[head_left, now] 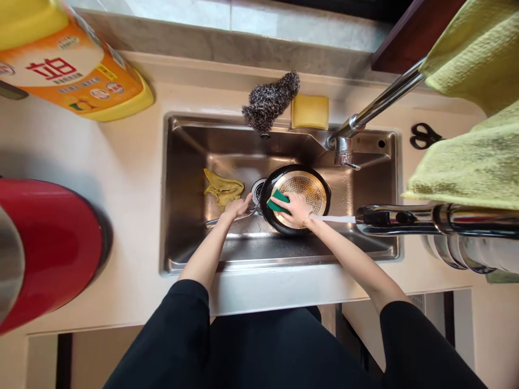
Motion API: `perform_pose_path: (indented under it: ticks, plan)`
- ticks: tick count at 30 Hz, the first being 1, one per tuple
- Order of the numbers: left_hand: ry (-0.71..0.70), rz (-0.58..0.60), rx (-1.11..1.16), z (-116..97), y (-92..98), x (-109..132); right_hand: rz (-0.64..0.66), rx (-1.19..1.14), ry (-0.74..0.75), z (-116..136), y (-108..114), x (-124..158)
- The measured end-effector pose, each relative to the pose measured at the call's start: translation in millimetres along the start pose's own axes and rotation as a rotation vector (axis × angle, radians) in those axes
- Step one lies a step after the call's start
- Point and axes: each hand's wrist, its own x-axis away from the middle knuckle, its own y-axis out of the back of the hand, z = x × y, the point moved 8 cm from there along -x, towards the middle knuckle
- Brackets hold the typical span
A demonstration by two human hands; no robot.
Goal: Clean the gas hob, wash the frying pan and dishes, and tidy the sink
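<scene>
A frying pan (322, 186) lies bottom side up in the steel sink (182, 162), its dotted metal base facing me. My left hand (237, 207) is closed round the pan's handle, which shows on both sides of it. With my right hand (297, 208) I press a green and yellow sponge (278, 200) flat against the pan's base, fingers over it. Water (336, 219) streams from the faucet spout (381, 219) toward my right wrist. A crumpled yellow cloth (225, 189) lies in the sink just beyond my left hand, beside the drain (258, 189).
A steel wool scourer (271, 100) and a yellow sponge (310, 112) sit on the sink's back rim. Left are an orange and yellow detergent bottle (81, 70) and a red appliance (48, 248). Right are scissors (424, 136), hanging green towels (470, 162) and stacked dishes (458, 251).
</scene>
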Motion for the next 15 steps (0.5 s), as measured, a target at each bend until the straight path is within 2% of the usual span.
perform_pose_path:
  ticks: [2,5,8,10,12,15]
  plan:
    - [-0.03,0.066,-0.071,-2.6,-1.2,-4.6,-0.01,0.031,-0.1,-9.9,2.7,0.1]
    - [-0.082,0.1,-0.091,-16.5,4.7,-0.2,-0.149,0.054,-0.439,-40.3,18.2,15.1]
    - [-0.166,0.133,-0.066,-39.9,21.6,17.5,-0.327,-0.005,-0.801,-71.1,35.7,46.9]
    - [-0.206,0.148,-0.087,-57.7,36.7,33.2,-0.435,-0.088,-0.966,-79.5,44.6,64.6]
    - [-0.212,0.148,-0.126,-74.4,50.7,48.4,-0.487,-0.16,-1.022,-71.2,52.3,69.6]
    - [-0.185,0.164,-0.128,-93.0,63.3,66.2,-0.435,-0.145,-0.891,-29.3,68.4,55.4]
